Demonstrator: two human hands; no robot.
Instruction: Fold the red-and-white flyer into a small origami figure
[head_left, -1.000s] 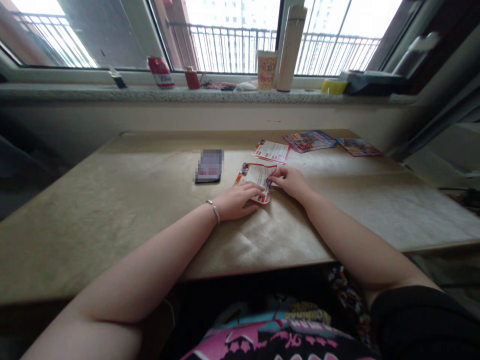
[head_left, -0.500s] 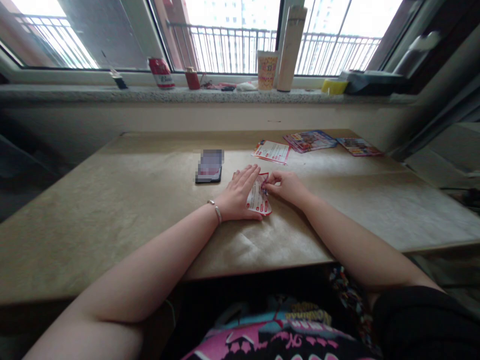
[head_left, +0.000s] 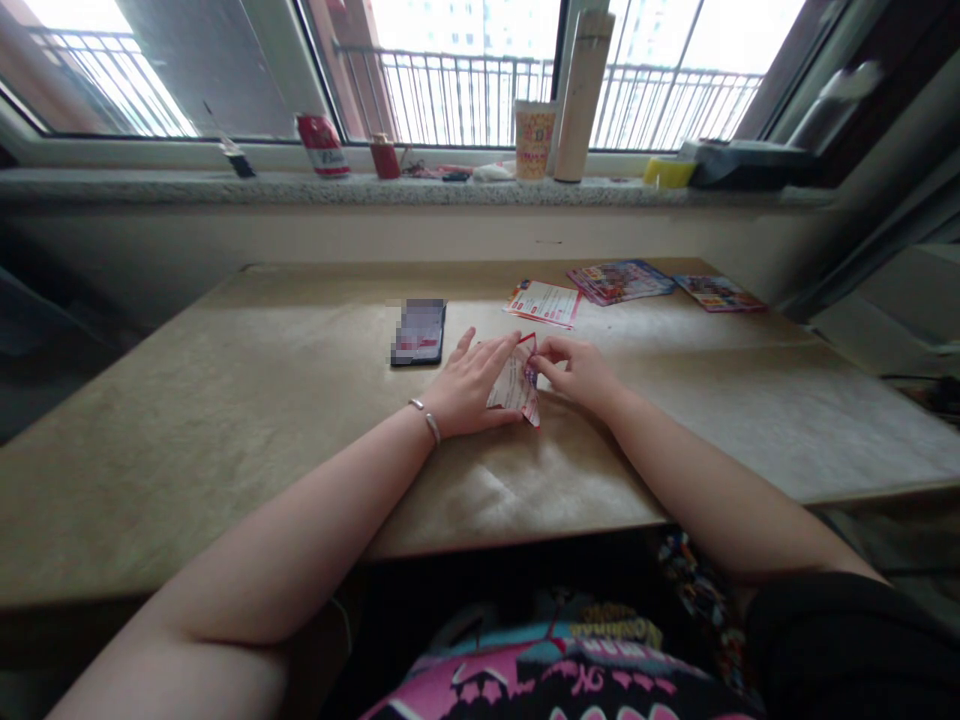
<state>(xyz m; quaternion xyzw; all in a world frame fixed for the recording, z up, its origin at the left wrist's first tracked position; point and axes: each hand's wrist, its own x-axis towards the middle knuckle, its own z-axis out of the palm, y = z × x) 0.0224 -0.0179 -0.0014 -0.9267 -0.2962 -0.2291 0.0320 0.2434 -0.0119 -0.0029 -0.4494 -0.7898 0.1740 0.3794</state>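
Observation:
A folded card (head_left: 512, 382) with white printed faces and red edges lies on the table between my hands. My left hand (head_left: 475, 385) rests over its left side, fingers stretched out and the thumb along its near edge. Fingertips of my right hand (head_left: 574, 370) are pinched on the card's right edge, where a flap is bent up. Part of the card is hidden under my left hand. Just beyond my hands lie more cards (head_left: 550, 303) of the same white and red print.
A phone (head_left: 418, 332) lies left of the cards. Two piles of colourful cards, a wider pile (head_left: 622, 281) and a smaller pile (head_left: 720, 293), sit at the back right. On the windowsill (head_left: 285, 188) stand a red can (head_left: 322, 146), a paper cup (head_left: 535, 140) and a tall cylinder (head_left: 583, 100).
The card between my hands has turned and its right side is bent more. My left hand's fingers have spread a little, and my right hand has shifted slightly.

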